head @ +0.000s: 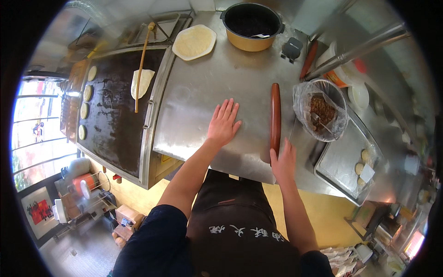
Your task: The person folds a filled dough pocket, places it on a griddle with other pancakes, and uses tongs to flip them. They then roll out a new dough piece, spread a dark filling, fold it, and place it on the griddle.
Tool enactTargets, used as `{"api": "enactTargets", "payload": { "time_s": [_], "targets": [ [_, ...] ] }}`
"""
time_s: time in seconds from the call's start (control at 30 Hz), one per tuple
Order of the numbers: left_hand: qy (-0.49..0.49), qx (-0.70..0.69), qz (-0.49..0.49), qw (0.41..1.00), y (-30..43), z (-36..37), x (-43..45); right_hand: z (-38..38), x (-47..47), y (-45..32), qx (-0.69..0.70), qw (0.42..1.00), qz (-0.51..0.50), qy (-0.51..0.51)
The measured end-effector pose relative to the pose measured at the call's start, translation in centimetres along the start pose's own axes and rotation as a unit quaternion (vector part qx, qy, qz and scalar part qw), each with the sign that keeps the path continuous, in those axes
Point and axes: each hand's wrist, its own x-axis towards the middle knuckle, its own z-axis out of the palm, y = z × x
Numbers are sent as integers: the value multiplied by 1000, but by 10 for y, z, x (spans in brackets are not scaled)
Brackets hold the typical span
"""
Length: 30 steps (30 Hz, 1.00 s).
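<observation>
My left hand (223, 125) rests palm down on the stainless steel worktop (193, 93), fingers spread and holding nothing. To its right lies a reddish-brown wooden rolling pin (275, 119), pointing away from me. My right hand (284, 164) is at the pin's near end. Its thumb seems to touch the wood, while the fingers reach out to the right, apart. Just beyond that hand stands a plastic-lined bowl (320, 110) of brown crumbly filling (323, 107) with a metal spoon (322, 123) in it.
On the left, a dark griddle (114, 114) carries several round flatbreads (87, 93), plus a flat dough piece (147, 81) under a thin wooden stick (140, 74). A pale plate (193, 41) and a large pot (252, 39) stand behind. A metal tray (341, 166) holds dough balls (360, 168) at right.
</observation>
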Motion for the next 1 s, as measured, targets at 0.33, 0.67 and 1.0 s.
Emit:
{"api": "enactTargets", "payload": {
  "time_s": [0.33,0.67,1.0],
  "targets": [
    [-47,-90,4,995,-1,-20,-80,59,34,-20,-78,984,153,49],
    [34,-17,101,994,-88,-84,-56,49,60,-82,-67,961,-265,-34],
    [-84,-31,65,994,-114,-65,-8,73,92,-109,-140,946,-290,31]
  ]
}}
